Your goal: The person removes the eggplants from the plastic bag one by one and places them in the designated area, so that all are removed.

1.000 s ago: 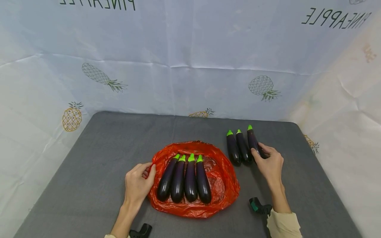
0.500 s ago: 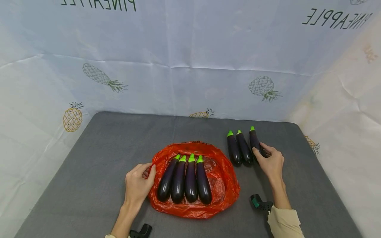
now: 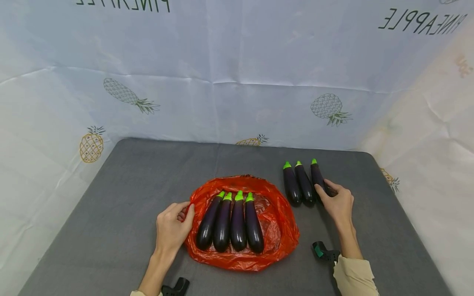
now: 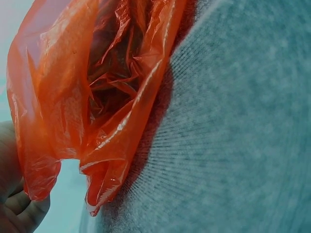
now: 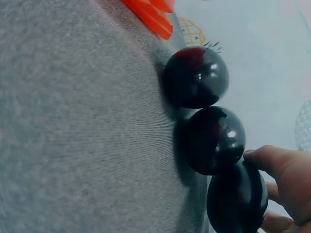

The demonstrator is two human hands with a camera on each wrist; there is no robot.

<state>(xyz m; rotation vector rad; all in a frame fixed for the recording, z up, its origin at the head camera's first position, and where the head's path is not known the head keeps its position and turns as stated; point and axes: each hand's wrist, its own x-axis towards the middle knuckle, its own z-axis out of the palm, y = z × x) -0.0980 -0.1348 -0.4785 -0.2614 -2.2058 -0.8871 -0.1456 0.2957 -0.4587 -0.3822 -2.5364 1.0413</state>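
My left hand (image 3: 174,226) pinches the left rim of a red plastic bag (image 3: 283,236), its edge rolled into a ring. In the left wrist view, the thumb and fingers (image 4: 26,211) are at a gathered fold of the bag (image 4: 68,97). Inside it, several dark purple eggplants (image 3: 238,226) with green tops lie side by side. Over on the right, my right hand (image 3: 338,201) grips the rightmost of three more eggplants (image 3: 317,174) by its lower body. In the right wrist view, this held eggplant (image 5: 235,199) is close against the middle one (image 5: 214,141).
A grey cloth-covered table (image 3: 140,181) spreads under everything. White pineapple-print curtain (image 3: 222,111) stands along its back and sides. Black wrist devices with arms (image 3: 324,251) show near both forearms, low in the head view.
The gripped eggplant has shifted slightly to the right and toward me, along with my right hand. My left hand and the bag look unmoved.
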